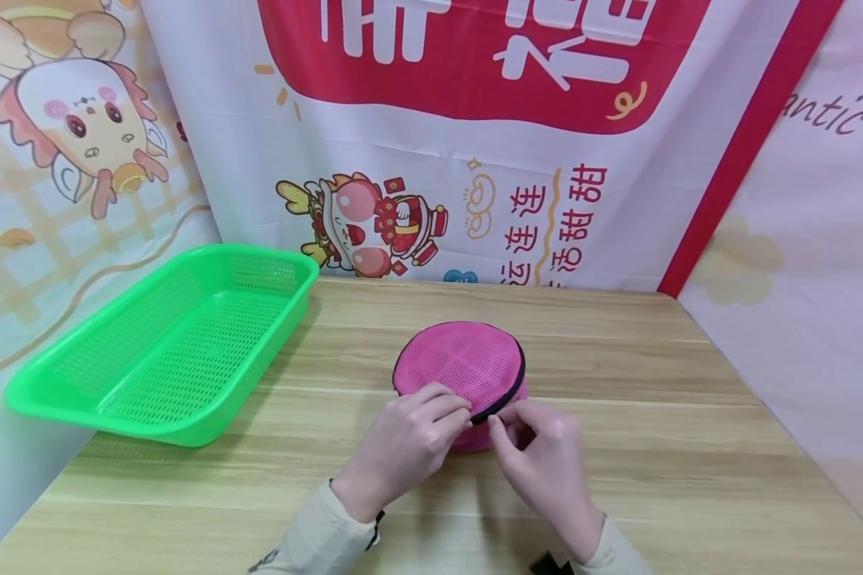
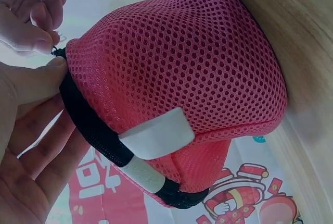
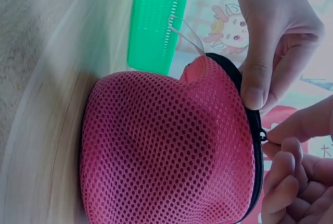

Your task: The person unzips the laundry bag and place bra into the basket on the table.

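Observation:
A pink mesh laundry bag (image 1: 449, 363) stands on the wooden table, its round lid edged by a black zipper (image 3: 255, 153). At the near rim my left hand (image 1: 413, 435) pinches the zipper edge between thumb and fingers. Just to its right, my right hand (image 1: 542, 455) pinches the small zipper pull (image 3: 263, 136) with thumb and forefinger. A white tag (image 2: 158, 134) sticks out from the bag's side in the left wrist view. From the rim, a thin pale loop (image 3: 193, 40) extends in the right wrist view.
At the left of the table is a green plastic basket (image 1: 259, 363) with perforated walls and floor. Printed cloths (image 1: 402, 136) hang behind the table and along both sides.

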A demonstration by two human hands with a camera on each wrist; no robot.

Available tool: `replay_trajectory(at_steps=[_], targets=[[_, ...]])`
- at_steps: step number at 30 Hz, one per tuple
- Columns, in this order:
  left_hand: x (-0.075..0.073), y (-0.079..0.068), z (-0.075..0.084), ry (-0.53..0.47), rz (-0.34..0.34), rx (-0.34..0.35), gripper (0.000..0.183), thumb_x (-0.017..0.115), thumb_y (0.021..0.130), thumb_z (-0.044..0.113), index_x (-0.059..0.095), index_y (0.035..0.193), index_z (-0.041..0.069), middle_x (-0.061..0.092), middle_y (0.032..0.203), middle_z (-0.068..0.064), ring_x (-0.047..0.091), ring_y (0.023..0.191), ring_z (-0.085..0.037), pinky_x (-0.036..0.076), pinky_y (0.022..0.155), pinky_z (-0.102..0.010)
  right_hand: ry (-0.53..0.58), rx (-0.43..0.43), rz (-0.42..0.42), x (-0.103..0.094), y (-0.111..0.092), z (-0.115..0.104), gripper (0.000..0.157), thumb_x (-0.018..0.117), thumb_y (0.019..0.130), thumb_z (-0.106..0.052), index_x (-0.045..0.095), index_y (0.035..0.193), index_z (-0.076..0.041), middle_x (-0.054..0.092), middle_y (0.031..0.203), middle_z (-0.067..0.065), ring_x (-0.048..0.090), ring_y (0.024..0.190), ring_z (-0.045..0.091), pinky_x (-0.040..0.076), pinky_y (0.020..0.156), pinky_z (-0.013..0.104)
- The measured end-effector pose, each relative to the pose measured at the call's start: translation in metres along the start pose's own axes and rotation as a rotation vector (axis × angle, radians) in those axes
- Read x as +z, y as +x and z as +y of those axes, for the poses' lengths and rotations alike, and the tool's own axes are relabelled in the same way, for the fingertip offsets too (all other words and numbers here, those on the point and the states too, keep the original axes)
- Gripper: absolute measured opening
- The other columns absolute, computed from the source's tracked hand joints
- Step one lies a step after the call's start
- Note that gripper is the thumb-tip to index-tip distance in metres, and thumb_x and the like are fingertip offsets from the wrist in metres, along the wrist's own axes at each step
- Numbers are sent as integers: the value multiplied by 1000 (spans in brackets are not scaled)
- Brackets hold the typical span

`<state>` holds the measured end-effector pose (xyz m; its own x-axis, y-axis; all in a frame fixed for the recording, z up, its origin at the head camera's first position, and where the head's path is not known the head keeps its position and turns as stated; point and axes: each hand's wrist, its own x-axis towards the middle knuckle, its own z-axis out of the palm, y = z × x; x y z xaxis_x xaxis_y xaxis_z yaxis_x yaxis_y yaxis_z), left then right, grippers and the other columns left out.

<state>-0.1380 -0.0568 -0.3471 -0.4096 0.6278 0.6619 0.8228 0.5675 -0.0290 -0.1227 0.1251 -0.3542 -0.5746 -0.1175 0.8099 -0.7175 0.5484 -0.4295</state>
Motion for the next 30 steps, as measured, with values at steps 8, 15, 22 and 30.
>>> replay_trajectory(at_steps=[8,15,22,30], targets=[[3,1,-1,-35,68,19,12,62,81,8,70,90,7,64,95,-2,54,90,-13,47,79,-24,67,-97,-26,9,0,-5,18,66,66,3,61,66,-13,45,57,-12,41,47,0,32,41,8],[3,1,0,-15,60,50,12,58,83,4,69,89,5,63,92,-2,54,88,-12,47,76,-23,86,-82,-17,8,-2,-5,19,67,65,4,60,65,-14,45,57,-12,41,46,1,32,41,9],[3,2,0,-6,63,52,13,58,82,4,69,89,4,63,91,-2,54,88,-12,47,76,-23,84,-68,-16,7,-3,-5,19,67,66,3,61,67,-15,46,59,-12,43,47,2,33,41,9],[3,1,0,-9,49,44,13,60,82,4,69,92,5,63,92,-2,54,88,-12,47,78,-23,90,-51,-22,7,-3,-4,19,67,67,4,62,68,-15,47,59,-13,43,47,1,34,40,11]])
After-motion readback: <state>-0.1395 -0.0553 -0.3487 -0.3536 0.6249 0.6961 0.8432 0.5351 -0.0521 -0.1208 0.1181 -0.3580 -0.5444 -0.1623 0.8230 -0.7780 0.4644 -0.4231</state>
